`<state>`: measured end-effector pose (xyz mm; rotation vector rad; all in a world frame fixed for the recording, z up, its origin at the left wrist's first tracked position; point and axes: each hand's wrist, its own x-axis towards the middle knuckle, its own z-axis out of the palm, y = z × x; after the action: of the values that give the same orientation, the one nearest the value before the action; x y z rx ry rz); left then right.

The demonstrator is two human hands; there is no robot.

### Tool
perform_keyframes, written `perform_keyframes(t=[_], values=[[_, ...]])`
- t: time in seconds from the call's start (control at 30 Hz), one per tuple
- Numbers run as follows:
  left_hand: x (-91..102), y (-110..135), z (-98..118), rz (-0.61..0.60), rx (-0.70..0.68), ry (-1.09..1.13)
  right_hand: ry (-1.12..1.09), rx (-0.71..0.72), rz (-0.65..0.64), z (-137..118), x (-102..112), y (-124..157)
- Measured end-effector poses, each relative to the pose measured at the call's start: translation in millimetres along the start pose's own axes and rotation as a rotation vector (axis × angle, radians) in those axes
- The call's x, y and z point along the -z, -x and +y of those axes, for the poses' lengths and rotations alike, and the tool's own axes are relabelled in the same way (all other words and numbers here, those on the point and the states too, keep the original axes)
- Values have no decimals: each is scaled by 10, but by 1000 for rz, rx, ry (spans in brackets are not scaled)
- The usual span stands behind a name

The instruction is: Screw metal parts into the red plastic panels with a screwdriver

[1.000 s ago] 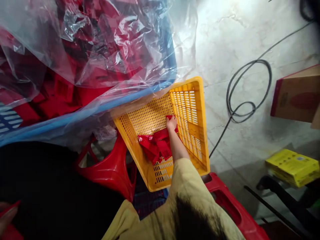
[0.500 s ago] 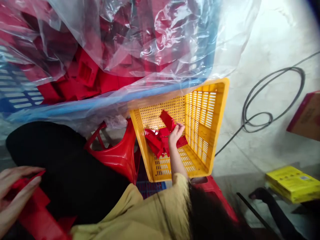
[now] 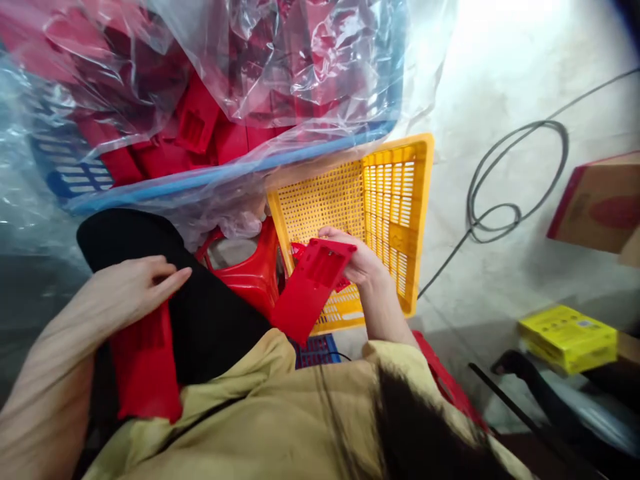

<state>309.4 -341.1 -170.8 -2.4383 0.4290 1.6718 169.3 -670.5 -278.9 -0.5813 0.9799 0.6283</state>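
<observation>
A flat red plastic part, with a rectangular recess at one end, is in my right hand. The fingers grip it by the recessed end, and it tilts down toward my lap over the near left rim of the yellow crate. On my left, a similar red plastic part lies across my lap under my left hand. That hand is closed around its upper end, with the thumb along the top and some fingertips hidden. Behind my right hand, a few red pieces show inside the crate.
Beyond my knees stands a blue basket lined with clear plastic and heaped with red parts. A red stool is between my leg and the crate. Rightward are a coiled cable, a cardboard box and a yellow box.
My right hand has come up from the crate toward me and now holds a red part over its rim. My left hand has moved rightward, onto my lap. The view has shifted.
</observation>
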Motion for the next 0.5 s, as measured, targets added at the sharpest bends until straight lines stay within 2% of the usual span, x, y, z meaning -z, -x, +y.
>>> perform_keyframes(t=[0.07,0.13,0.2,0.33,0.4,0.5], values=[[-1,-44,92,37,-220,25,-15,-100,-93,113,-230,-117],[-4,-53,221,36,-368,205,-25,-163,-164,260,-455,-229],[-7,-32,372,-93,-329,350,-30,-207,-218,415,-658,-311],[-53,45,579,-65,-234,313,-61,-250,-247,721,-958,-397],[-98,72,599,-37,-213,322,-96,-223,-204,877,-1050,-387],[-155,68,604,12,-143,338,-141,-103,-92,1123,-1138,-258]])
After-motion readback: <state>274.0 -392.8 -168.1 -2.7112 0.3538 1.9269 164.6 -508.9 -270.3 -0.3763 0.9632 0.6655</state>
